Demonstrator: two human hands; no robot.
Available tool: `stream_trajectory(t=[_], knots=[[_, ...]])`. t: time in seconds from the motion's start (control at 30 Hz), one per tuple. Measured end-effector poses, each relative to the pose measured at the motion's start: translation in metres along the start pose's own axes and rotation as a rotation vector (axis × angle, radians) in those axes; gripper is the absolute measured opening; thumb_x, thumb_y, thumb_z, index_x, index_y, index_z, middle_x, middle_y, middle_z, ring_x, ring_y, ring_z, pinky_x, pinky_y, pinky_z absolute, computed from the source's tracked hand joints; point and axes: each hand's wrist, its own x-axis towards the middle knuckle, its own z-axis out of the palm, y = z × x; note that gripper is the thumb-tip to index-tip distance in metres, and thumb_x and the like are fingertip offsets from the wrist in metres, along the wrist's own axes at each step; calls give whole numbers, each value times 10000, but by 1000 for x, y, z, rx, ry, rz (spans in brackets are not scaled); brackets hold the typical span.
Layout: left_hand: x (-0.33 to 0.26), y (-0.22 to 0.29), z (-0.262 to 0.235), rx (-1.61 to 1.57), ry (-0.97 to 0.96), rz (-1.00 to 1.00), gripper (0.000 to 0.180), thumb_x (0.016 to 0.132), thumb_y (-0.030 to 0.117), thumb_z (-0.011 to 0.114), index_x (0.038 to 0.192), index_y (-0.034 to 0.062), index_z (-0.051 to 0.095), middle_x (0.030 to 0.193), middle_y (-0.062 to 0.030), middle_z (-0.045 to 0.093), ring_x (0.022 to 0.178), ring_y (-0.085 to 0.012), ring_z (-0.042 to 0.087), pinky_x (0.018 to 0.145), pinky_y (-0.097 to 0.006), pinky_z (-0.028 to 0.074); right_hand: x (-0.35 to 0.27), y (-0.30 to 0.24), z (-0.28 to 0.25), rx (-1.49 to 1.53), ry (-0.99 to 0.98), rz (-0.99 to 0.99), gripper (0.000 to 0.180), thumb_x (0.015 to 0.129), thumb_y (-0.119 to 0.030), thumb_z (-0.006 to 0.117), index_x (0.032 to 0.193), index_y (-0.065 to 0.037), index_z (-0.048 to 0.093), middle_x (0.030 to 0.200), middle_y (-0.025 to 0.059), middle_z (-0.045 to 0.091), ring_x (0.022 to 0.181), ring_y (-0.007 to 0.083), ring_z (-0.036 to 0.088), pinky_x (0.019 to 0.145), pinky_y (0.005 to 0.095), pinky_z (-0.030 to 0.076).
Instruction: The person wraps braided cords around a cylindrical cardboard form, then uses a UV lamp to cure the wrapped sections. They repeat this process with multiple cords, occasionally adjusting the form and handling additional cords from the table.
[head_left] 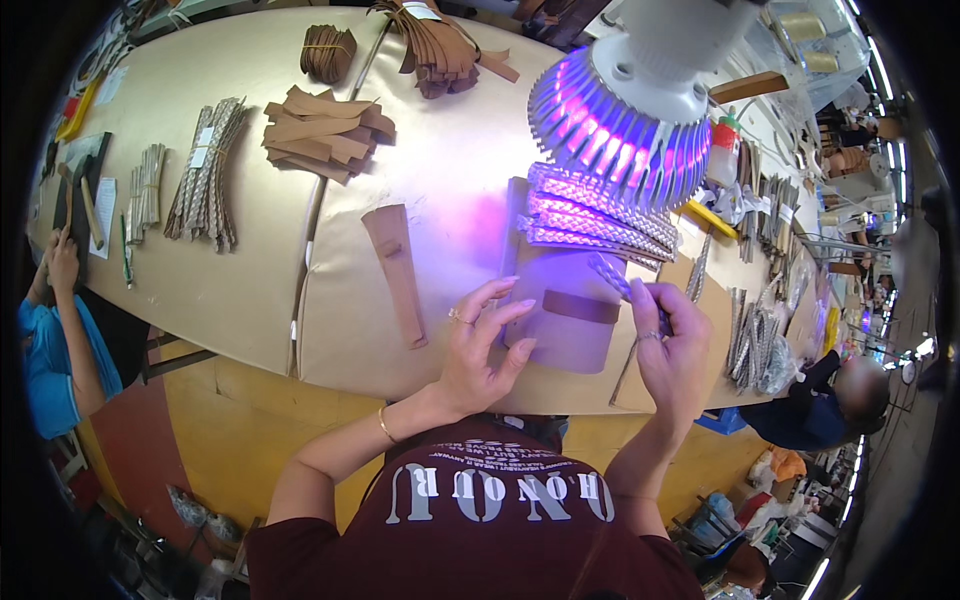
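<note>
My right hand (672,345) pinches the end of a braided strap (608,274), which points up and to the left under the lamp. Nothing is held in my left hand (485,345); its fingers are spread beside the left edge of a smooth pad (560,345). Across that pad lies a short brown leather strip (580,306), between my two hands. Several braided straps (590,215) lie side by side just beyond it, lit violet. To the left of my left hand rests a longer brown leather piece (397,280), flat on the table.
A large finned lamp (620,120) hangs low over the work. Stacked brown strips (325,133) and tied braided bundles (205,175) lie farther left. A bottle (724,150) and more braids (755,345) are at right. A co-worker's hands (62,265) hold a tool at far left.
</note>
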Motion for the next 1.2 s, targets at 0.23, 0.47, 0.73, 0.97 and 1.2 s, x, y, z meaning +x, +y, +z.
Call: stream_trajectory(t=[0.23,0.47,0.73,0.97,1.2], knots=[[17,4,-5,-8,29,54,267,825,112,687,1076,26,663,1253,-195,534,1083,-325,568,934,-406,463,28,-23,15,96,-10,78,275,930,-231,659,909,43,673,594,72,522,542,109,406,505,294,359],[26,4,-11,-73,-33,-65,222,848,76,661,1065,35,668,1163,-162,580,993,-266,594,854,-354,477,32,-19,16,62,-41,196,267,942,-214,643,935,53,655,619,39,542,540,90,428,513,276,387],[53,33,-20,-885,-190,-527,254,993,142,537,1182,-14,601,1005,-89,657,889,-151,616,856,-303,480,34,-29,22,1111,-37,213,258,992,-60,492,1244,-26,445,1073,80,590,853,165,650,712,304,548],[76,25,-31,-1000,-262,-594,290,1010,162,511,1191,-48,596,1013,-96,681,864,-116,602,811,-262,481,44,-19,39,1378,265,165,308,973,-3,489,1274,-45,437,1169,95,590,1035,180,609,853,352,521],[81,19,-24,-886,-207,-555,250,988,150,547,1091,-49,656,921,-92,701,796,-113,602,766,-259,492,35,-16,44,1303,401,63,426,964,14,498,1370,-34,378,1265,140,529,1128,244,574,974,369,471]])
